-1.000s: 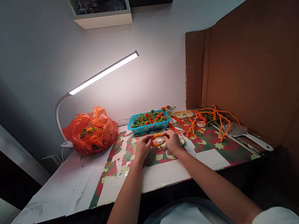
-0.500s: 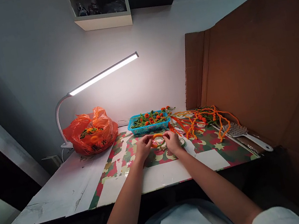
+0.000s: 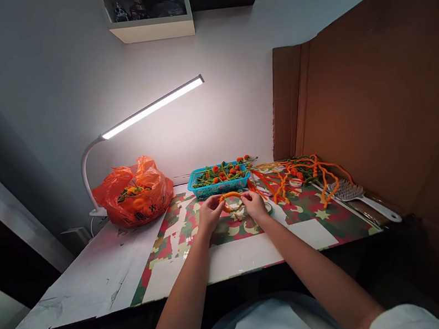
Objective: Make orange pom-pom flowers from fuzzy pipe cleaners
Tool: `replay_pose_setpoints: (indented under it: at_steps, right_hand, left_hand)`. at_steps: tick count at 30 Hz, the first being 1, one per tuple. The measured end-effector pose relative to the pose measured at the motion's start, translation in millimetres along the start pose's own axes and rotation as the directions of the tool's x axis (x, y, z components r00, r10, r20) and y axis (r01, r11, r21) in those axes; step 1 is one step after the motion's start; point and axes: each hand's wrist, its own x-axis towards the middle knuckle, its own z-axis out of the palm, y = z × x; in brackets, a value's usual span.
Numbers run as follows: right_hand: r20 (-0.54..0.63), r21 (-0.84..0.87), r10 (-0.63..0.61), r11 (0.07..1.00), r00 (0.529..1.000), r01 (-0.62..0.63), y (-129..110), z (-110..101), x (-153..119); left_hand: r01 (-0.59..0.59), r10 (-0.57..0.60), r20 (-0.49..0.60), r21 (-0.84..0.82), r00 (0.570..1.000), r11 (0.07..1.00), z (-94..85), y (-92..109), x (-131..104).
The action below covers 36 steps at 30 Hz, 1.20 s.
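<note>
My left hand [image 3: 210, 214] and my right hand [image 3: 254, 204] are over the middle of the table, a small gap between them. A fuzzy orange pipe cleaner [image 3: 232, 194] is bent in an upward arc from one hand to the other, its ends pinched in my fingertips. Below the arc, something thin and greenish shows, partly hidden by my fingers. Beside my right hand lies a roll of green tape [image 3: 269, 208]. Just beyond my hands stands a blue basket [image 3: 220, 189] of orange pompom flowers on green stems.
An orange plastic bag [image 3: 138, 209] with flowers sits at the left under a lit lamp [image 3: 153, 107]. Loose orange pipe cleaners [image 3: 281, 193] and a brush [image 3: 348, 190] lie at the right, near a tall cardboard sheet [image 3: 380, 92]. Shelves [image 3: 153, 31] hang above.
The pipe cleaner between my hands has risen into a higher, rounder arc and more of it shows. My hands have moved slightly apart, still pinching it.
</note>
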Motion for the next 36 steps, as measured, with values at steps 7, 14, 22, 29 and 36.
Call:
replay_pose_setpoints:
  at_steps: [7, 14, 22, 29, 36]
  right_hand:
    - [0.046, -0.1, -0.133, 0.985, 0.99, 0.137, -3, -1, -5]
    - [0.101, -0.209, -0.216, 0.95, 0.971, 0.233, 1, -5, -2]
    - [0.122, -0.057, -0.079, 0.995, 0.989, 0.086, -1, -10, 3]
    - [0.102, 0.218, 0.069, 0.972, 0.992, -0.09, 0, -4, 1]
    - [0.009, -0.03, 0.012, 0.999, 1.0, -0.012, -1, -2, -5]
  left_hand:
    - [-0.02, 0.024, -0.043, 0.097, 0.999, 0.995, -0.2, 2, -3]
    - [-0.079, 0.076, 0.028, 0.137, 0.997, 0.987, -3.2, -6, 0]
    - [-0.088, 0.076, 0.087, 0.142, 0.993, 0.986, -3.6, -8, 0]
    - [-0.043, 0.05, -0.069, 0.11, 0.996, 0.993, -1.9, -2, 0]
    - [-0.025, 0.028, -0.06, 0.044, 0.998, 0.999, 0.3, -2, -1]
